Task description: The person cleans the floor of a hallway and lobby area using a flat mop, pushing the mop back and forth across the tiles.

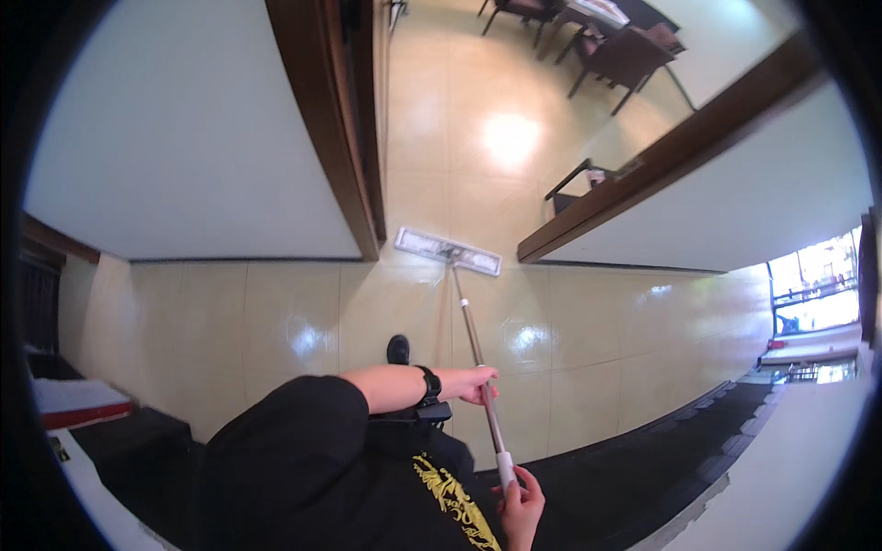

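A flat mop with a long metal pole (pixel 471 329) slants down from the doorway towards me. Its wide rectangular mop head (pixel 448 251) lies on the tiled floor (pixel 406 303) between the two door jambs. My left hand (pixel 478 385) is wrapped around the middle of the pole, and a black band circles that wrist. Lower down, my right hand (pixel 521 506) holds the white grip (pixel 506 468) at the pole's top end. What lies under the mop head is hidden.
Brown wooden door frames (pixel 368 227) (pixel 551 241) flank the doorway. Beyond it stand dark chairs (pixel 620 58) by a table, and another chair (pixel 569 193) sits behind the right jamb. A dark strip (pixel 620 461) runs along the floor behind me. My black shoe (pixel 398 349) is on the tiles.
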The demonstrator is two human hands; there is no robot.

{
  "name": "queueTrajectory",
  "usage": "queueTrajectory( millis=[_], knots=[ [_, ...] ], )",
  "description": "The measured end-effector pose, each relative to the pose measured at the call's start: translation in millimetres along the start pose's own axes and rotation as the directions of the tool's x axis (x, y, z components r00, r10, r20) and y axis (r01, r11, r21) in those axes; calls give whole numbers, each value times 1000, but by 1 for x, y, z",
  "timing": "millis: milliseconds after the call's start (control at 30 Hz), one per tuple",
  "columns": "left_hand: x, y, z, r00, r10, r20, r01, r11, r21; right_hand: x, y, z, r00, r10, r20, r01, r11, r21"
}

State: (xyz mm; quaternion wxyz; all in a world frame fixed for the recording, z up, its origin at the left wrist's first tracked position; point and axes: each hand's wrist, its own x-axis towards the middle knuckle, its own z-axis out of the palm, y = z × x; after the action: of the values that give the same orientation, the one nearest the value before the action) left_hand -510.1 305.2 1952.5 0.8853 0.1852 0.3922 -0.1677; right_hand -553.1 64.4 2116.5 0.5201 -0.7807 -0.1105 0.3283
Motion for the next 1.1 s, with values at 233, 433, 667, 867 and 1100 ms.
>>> queueTrajectory(
  millis=[233, 433, 667, 867, 1100],
  knots=[
    [16, -115, 81, 801, -108, 589, -222, 860, 459, -104, 63, -71, 784, -392, -482, 400, 912, -92],
    [81, -111, 19, 969, 71, 235, -200, 782, 591, -140, 86, -120, 648, -710, -277, 541, 685, -489],
    [4, -25, -96, 815, 533, -228, 143, 197, 970, -118, -11, -102, 658, -714, -241, 609, 692, -387],
    [18, -155, -152, 818, 513, -262, -78, 549, 833, -132, -10, -166, 889, -370, -270, 318, 923, -216],
    [-82, -255, -184, 984, 19, -176, 163, 295, 942, -48, -80, -78, 806, -564, 179, 545, 589, -597]
  ],
)
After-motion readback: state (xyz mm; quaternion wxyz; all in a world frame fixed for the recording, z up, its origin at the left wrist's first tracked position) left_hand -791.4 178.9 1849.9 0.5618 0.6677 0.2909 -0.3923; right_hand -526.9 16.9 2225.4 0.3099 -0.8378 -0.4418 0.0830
